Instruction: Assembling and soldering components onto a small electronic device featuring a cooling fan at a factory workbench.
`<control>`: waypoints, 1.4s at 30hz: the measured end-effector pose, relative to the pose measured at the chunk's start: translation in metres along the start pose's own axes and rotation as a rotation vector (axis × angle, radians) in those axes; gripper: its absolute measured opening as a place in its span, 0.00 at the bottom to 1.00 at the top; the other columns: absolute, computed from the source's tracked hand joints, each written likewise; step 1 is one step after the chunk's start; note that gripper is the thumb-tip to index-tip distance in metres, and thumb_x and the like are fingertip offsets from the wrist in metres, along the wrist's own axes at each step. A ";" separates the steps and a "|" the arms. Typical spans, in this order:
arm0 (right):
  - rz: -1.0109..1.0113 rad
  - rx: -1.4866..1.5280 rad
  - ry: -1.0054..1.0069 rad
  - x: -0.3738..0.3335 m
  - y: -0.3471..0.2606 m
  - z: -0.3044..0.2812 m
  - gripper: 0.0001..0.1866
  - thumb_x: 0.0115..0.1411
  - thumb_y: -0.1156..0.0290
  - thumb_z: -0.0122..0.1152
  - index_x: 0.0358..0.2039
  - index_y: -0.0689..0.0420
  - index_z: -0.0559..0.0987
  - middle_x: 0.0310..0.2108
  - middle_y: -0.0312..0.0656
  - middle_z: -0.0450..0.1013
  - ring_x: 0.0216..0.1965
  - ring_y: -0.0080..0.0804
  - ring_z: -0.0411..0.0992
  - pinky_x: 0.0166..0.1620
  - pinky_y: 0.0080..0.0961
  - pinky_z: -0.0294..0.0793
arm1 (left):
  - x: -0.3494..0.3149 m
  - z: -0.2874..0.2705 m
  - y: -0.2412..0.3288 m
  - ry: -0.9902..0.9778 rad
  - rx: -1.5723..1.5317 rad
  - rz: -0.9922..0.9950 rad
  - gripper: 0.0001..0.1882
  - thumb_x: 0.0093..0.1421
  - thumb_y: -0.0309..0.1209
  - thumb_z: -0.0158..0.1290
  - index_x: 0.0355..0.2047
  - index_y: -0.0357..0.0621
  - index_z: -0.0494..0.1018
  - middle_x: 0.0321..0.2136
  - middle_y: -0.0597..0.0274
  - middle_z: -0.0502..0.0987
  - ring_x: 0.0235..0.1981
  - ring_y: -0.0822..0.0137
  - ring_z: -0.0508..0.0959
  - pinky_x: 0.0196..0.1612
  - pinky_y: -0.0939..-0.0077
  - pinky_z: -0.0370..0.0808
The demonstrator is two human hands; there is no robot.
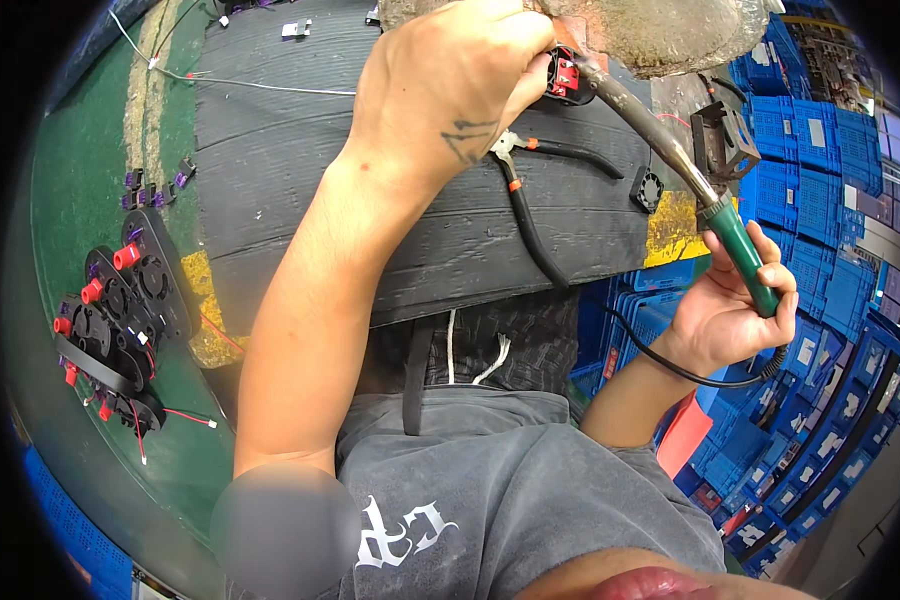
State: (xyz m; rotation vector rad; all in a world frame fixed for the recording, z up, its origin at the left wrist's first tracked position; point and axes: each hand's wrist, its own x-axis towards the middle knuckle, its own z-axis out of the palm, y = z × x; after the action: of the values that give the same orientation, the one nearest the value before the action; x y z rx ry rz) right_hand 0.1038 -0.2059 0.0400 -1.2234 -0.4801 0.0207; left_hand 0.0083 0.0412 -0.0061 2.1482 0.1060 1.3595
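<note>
A grey, washed-looking cotton shirt (470,480) with pale lettering fills the near edge. Beyond it, the right hand (735,300) has its grip closed around the smooth, rounded green handle of a soldering iron (667,149), whose long metal shaft is scorched dull brown and grey. Its thin black cord (705,381), coiled near the handle, loops below the wrist. The left hand (460,75) is curled with its back upward, right beside a small black-and-red part (567,76); its fingertips are hidden, so I cannot tell how tightly this grip is closed or on what. The part, a rounded black housing with a glossy red inside, sits at the iron's tip; contact is unclear.

The tabletop (440,270) is covered in dark, creased sheeting. On it lie pliers (516,188) with splayed black, orange-banded handles, a square black plastic fan (647,190) and an angular, dull metal stand (725,140). A rough, brownish, rounded slab (680,35) lies along the far side. Off to the left, black fan assemblies (145,275) with red cylindrical fittings rest on a smooth green surface (80,210). Ribbed blue plastic crates (815,140) stack up at right.
</note>
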 end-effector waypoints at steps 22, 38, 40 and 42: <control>-0.005 -0.007 -0.015 0.001 -0.005 -0.002 0.22 0.60 0.54 0.36 0.25 0.58 0.72 0.38 0.55 0.71 0.35 0.57 0.74 0.31 0.43 0.81 | -0.006 0.018 -0.016 0.226 0.084 0.329 0.05 0.50 0.25 0.54 0.29 0.45 0.75 0.29 0.63 0.77 0.30 0.62 0.76 0.32 0.73 0.73; 0.024 0.027 -0.094 0.002 -0.006 -0.005 0.21 0.60 0.56 0.39 0.25 0.59 0.74 0.41 0.57 0.71 0.40 0.53 0.74 0.39 0.44 0.81 | -0.006 0.022 -0.017 0.226 0.045 0.335 0.04 0.50 0.25 0.52 0.28 0.43 0.75 0.34 0.63 0.77 0.31 0.62 0.76 0.32 0.73 0.74; 0.024 0.032 -0.093 0.001 -0.005 -0.003 0.21 0.60 0.56 0.39 0.25 0.59 0.74 0.41 0.57 0.71 0.40 0.53 0.74 0.39 0.44 0.81 | -0.006 0.022 -0.018 0.233 0.036 0.358 0.04 0.50 0.25 0.52 0.28 0.43 0.75 0.33 0.63 0.77 0.31 0.62 0.76 0.32 0.73 0.74; -0.011 -0.005 -0.016 0.002 -0.004 -0.002 0.23 0.60 0.54 0.36 0.25 0.58 0.73 0.38 0.55 0.71 0.34 0.57 0.75 0.31 0.42 0.81 | -0.006 0.023 -0.017 0.230 0.049 0.351 0.04 0.50 0.25 0.52 0.28 0.43 0.75 0.33 0.62 0.77 0.31 0.62 0.76 0.31 0.73 0.74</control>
State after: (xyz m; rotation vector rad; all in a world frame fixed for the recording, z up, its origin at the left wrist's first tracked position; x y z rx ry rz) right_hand 0.1052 -0.2088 0.0434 -1.2260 -0.5011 0.0198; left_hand 0.0285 0.0428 -0.0268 2.1109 -0.1576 1.8188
